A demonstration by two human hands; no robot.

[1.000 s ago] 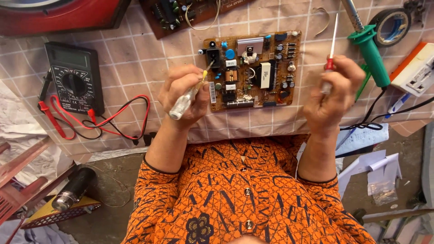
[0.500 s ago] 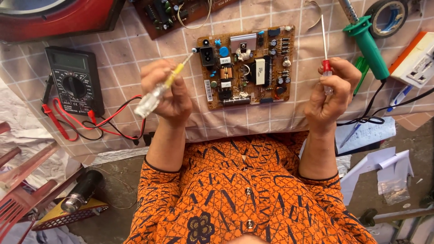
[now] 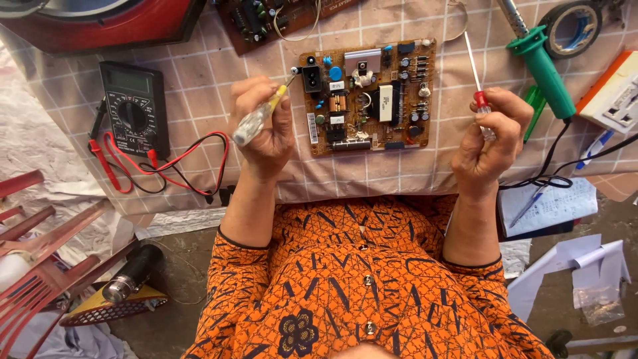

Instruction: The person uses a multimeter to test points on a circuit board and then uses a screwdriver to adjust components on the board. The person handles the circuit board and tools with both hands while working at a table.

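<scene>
In the middle of the frame we see the left hand [image 3: 266,129] with its fingers wrapped around a clear-handled screwdriver with a yellow shaft [image 3: 258,118], its tip at the upper left corner of the brown circuit board [image 3: 365,96]. The board lies flat on the checked surface [image 3: 193,73], between both hands. The right hand [image 3: 492,136], right of the board, grips a thin red-collared screwdriver [image 3: 475,73] pointing up the frame. A black multimeter [image 3: 133,110] sits at the left, a green soldering iron [image 3: 541,66] at the upper right.
</scene>
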